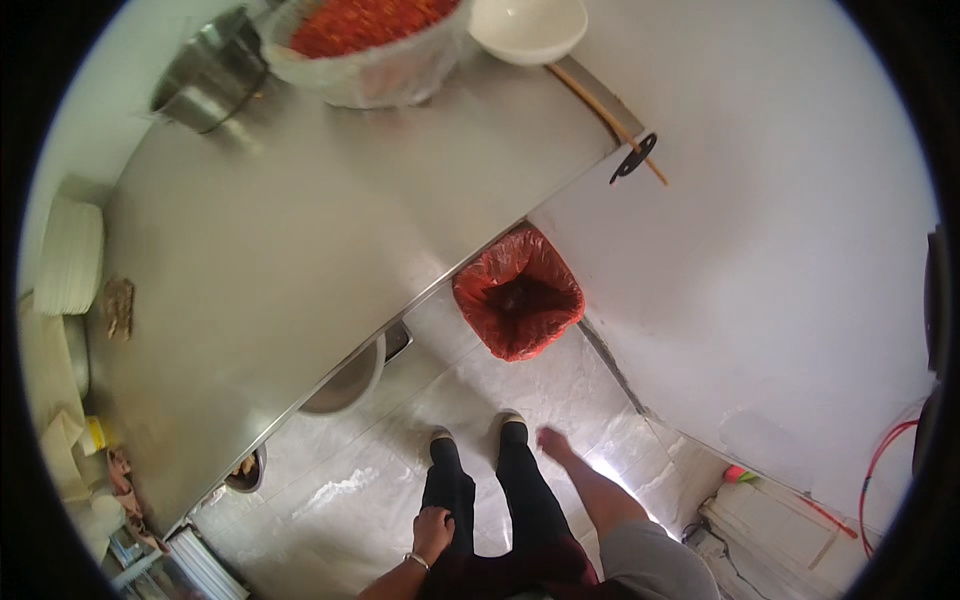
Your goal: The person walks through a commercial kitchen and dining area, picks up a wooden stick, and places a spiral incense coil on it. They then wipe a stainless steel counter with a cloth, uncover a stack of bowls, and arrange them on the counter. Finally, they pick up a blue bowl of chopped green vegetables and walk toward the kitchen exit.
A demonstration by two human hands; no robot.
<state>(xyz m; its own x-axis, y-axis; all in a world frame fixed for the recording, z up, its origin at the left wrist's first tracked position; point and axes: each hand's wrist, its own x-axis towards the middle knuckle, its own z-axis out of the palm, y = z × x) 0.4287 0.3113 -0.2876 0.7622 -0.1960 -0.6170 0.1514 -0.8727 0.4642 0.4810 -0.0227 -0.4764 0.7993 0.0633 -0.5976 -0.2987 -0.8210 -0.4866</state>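
Observation:
My left hand [433, 531], with a bangle at the wrist, hangs low in front of my dark trousers; its fingers are curled and I cannot tell if anything is in them. To the right of my legs, my right hand [554, 442] hangs over the tiled floor, somewhat blurred, its finger position unclear. Neither hand touches the steel worktop [300, 225]. At the top, a large plastic-lined bowl [375, 79] holds chopped red food. Beside it are a white bowl [531, 30] and a steel pot [214, 71].
A bin with a red plastic liner [519, 296] stands on the floor by the worktop's edge and the white wall. A basin [349, 379] sits partly under the worktop. A stick [607, 120] juts past the corner. White stacked containers [71, 255] stand at the left.

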